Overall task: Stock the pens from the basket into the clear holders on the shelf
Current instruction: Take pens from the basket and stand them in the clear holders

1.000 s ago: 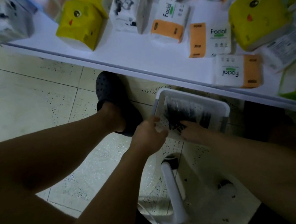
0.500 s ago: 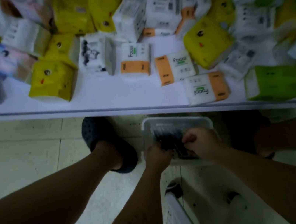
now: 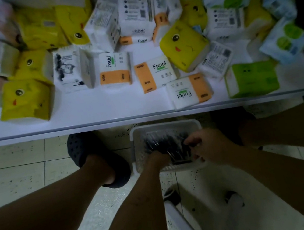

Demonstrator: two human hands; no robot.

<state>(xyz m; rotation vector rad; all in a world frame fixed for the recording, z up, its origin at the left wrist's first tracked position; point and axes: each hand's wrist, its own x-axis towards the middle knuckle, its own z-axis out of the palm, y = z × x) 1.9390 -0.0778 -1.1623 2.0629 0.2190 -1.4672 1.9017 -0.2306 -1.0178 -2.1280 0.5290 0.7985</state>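
Since a second ago our hands have gone from the near rim of the basket (image 3: 164,125) down into it, and the shelf edge, slanted then, now runs level across our view. Dark pens (image 3: 163,142) lie heaped in the white basket, which sits on the tiled floor (image 3: 17,176) just below the shelf's front edge. Our right hand (image 3: 209,145) curls its fingers and thumb round a bunch of pens at the near side of the heap. Our left hand (image 3: 157,158) is just beside it, fingers sunk among the pens; we cannot tell whether they clamp any. A dark clog (image 3: 85,151) stands near the basket, to its left. On the white shelf (image 3: 106,110) above lie tissue packs (image 3: 157,72) in yellow, orange-and-white and green. A white frame (image 3: 183,227) shows at the bottom, nearer us.
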